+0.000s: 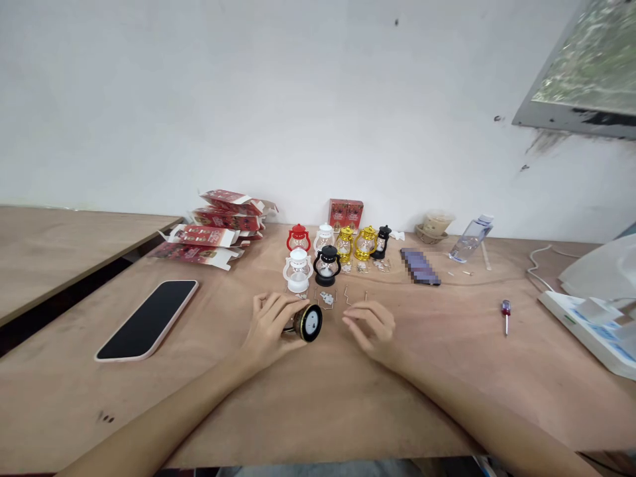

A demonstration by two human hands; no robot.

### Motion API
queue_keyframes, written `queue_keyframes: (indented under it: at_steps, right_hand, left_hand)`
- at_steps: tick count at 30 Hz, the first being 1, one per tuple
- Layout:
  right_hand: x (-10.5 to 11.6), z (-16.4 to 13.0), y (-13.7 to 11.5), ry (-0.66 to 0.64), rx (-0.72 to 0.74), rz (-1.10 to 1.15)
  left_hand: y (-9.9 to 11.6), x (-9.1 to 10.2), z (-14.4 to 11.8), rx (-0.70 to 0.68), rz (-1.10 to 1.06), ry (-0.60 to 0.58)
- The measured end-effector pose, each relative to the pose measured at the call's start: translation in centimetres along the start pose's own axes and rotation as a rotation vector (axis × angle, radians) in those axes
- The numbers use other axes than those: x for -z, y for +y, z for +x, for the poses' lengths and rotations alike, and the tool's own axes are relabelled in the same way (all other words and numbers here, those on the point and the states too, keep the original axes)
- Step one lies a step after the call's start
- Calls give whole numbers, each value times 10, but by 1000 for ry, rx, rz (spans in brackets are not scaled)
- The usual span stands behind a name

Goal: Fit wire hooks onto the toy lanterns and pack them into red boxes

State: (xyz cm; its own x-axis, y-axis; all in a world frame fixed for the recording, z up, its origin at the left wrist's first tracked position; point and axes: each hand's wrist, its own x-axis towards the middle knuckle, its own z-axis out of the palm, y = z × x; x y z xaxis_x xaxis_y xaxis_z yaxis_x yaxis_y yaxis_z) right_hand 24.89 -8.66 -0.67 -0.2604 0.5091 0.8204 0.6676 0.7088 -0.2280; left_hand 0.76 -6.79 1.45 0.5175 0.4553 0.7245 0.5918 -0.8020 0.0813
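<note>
My left hand (272,326) is wrapped round a small dark lantern with a gold rim (311,323). The lantern lies tilted on its side, its round base with a pale disc turned to the right. To its right, above the table, my right hand (373,326) is curled with thumb and index tips close together; whatever they may pinch is too small to make out. Thin wire handles (326,305) lie just beyond both hands. Behind them stand a white lantern (298,271), a black lantern (328,266), a red lantern (299,238) and gold lanterns (366,244).
Flattened red boxes (209,235) are piled at the back left, with upright red boxes (346,213) by the wall. Around lie a phone (149,320), another phone (420,266), a bottle (471,238), a cup (435,225), a screwdriver (505,315) and a power strip (586,331).
</note>
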Motion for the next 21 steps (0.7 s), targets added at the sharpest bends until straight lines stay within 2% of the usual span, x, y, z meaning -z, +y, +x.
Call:
queue_keyframes:
  at_steps: [3,6,10,14,21]
  right_hand:
    - [-9,-1,-29,26,30,166]
    - [-14,1,-40,-23,22,241]
    - [-14,4,-37,-107,63,262]
    - [-14,3,-31,-194,133,175]
    - [-17,1,-32,-228,174,75]
  left_hand:
    - [4,-3,0,-50,34,-5]
    - [10,-5,0,-103,59,-43]
    - [15,-6,-1,-153,69,-86]
    - [14,-5,-1,-150,128,-131]
    - [13,-3,3,-213,213,-100]
